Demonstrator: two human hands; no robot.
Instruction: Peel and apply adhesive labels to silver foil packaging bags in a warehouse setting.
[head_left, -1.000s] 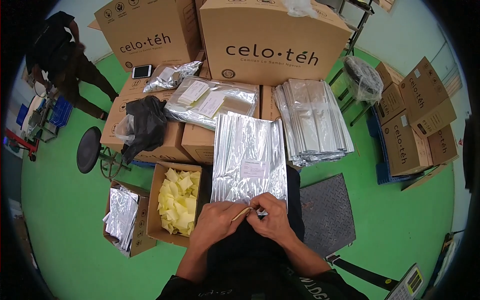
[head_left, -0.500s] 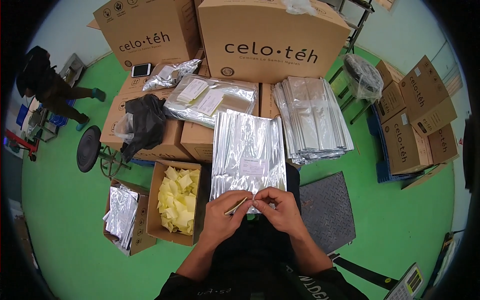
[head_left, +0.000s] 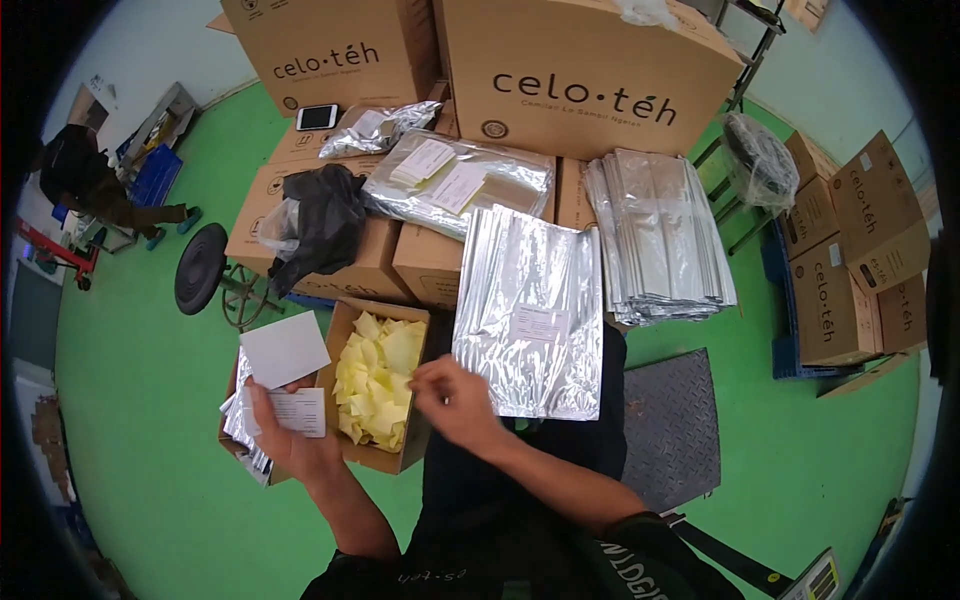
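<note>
A: Left hand [head_left: 300, 445]?
B: Grip closed on a blank white card [head_left: 286, 350] and a printed card [head_left: 303, 412], left of centre.
A: Right hand [head_left: 455, 402]?
B: Mid-frame, fingers curled, near a carton [head_left: 378, 459] of yellow slips [head_left: 375, 385]. Cannot tell if anything's pinched.
A: Outward?
B: Silver pouches [head_left: 530, 360] right of centre; black bag [head_left: 322, 225], upper left.

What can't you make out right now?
All in the head view:
Right hand: fingertips blurred; can't tell if they pinch anything.
Left hand: some fingers hidden behind the white cards.
Black bag: inside hidden by its opaque plastic.
Pouch label: print too small.
Display unit: cut off by the lower edge.
</note>
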